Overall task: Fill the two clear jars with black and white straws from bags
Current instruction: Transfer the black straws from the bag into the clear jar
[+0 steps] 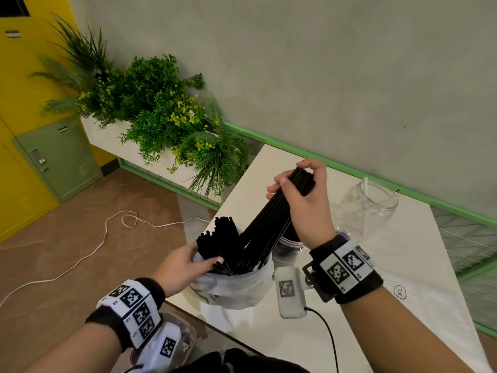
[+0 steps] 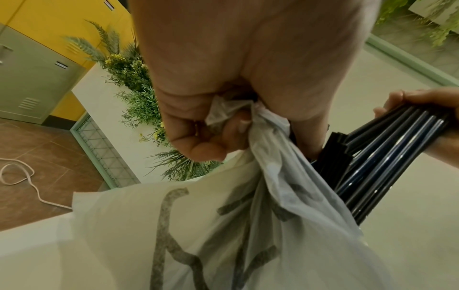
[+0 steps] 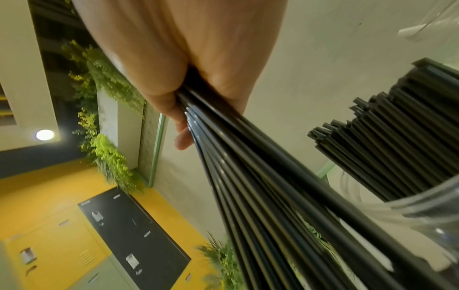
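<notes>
Head view: my right hand (image 1: pixel 301 200) grips a bundle of black straws (image 1: pixel 271 222), its lower ends in the white bag (image 1: pixel 234 289) on the tabletop (image 1: pixel 403 265); my left hand (image 1: pixel 185 267) clutches the bag's rim. A clear jar (image 1: pixel 368 208) holding one white straw (image 1: pixel 365 184) stands well to the right. Left wrist view: my fingers (image 2: pixel 211 145) pinch bunched bag plastic. Right wrist view: my fingers (image 3: pixel 178 121) curl round the bundle; beside it a second jar (image 3: pixel 422 208) holds black straws.
</notes>
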### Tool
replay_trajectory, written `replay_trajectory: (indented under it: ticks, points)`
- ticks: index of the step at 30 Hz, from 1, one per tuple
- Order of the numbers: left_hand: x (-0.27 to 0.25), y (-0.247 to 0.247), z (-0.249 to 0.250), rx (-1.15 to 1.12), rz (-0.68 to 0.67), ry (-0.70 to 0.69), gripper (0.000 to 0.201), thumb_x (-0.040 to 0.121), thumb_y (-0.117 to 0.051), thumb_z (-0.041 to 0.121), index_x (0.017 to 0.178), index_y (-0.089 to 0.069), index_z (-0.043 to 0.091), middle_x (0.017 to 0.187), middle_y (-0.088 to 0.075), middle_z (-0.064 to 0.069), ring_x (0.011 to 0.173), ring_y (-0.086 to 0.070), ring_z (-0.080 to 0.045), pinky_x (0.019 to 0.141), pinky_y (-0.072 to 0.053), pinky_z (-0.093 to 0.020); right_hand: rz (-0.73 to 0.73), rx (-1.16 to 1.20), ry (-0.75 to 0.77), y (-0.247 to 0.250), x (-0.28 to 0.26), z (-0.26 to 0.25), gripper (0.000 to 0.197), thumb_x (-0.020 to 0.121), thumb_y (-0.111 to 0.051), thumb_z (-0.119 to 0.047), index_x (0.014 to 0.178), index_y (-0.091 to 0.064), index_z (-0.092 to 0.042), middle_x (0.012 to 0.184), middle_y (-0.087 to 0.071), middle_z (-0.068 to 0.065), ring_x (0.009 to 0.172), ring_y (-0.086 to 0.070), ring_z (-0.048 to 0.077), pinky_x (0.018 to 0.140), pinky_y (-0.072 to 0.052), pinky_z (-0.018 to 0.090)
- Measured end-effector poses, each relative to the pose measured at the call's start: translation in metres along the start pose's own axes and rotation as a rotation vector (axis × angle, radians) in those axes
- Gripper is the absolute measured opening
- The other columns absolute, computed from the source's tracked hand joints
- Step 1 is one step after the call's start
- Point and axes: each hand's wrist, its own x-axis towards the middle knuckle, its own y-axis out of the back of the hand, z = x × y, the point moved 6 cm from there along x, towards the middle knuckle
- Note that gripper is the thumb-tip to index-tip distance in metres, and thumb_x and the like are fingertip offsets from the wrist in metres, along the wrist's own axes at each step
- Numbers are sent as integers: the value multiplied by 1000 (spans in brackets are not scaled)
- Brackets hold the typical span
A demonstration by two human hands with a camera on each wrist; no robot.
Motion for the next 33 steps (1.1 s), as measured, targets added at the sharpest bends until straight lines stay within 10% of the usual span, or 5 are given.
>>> replay_trajectory:
  ticks: [21,33]
  points:
    - [-1,3,-3,-128,-44,36,93,45,-51,94,121,-53,41,121,-60,21,111,-55,2,92,-40,-21,363,4,194,89,22,-50,33,93,-47,6,102,-37,-24,90,-57,7,76,-64,24,78,-56,45]
    - [-3,3,-1,-89,-55,37,86,55,-50,84,126,-52,36,124,-59,20,111,-54,3,88,-38,-17,405,-160,189,71,8,18,39,91,-43,11,101,-40,-26,90,-57,2,85,-65,20,89,-52,44]
